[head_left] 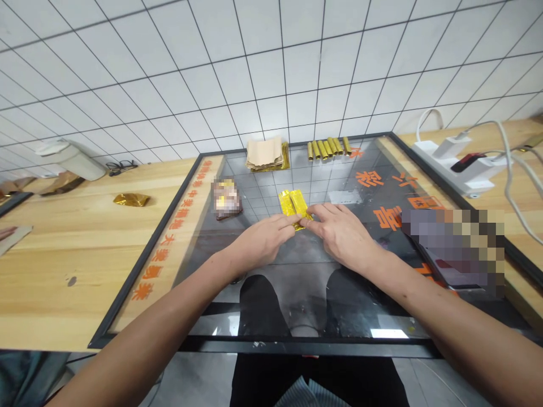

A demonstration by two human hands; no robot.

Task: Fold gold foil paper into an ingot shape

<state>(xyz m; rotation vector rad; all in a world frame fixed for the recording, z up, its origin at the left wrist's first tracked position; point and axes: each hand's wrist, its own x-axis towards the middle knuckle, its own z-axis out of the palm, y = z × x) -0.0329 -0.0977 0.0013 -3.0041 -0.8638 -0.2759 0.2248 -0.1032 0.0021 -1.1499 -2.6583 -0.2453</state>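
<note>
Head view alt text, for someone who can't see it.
A person's left hand and right hand touch creased gold foil on a black-framed glass panel; beyond lie stacked brown paper and gold tubes, near a white tiled wall.

The gold sheet looks like thin, creased, glossy foil; the short rolls have a duller metallic sheen. The brown sheets look like matt paper, the panel smooth, reflective glass, the table grained wood, the power strip plastic.
</note>
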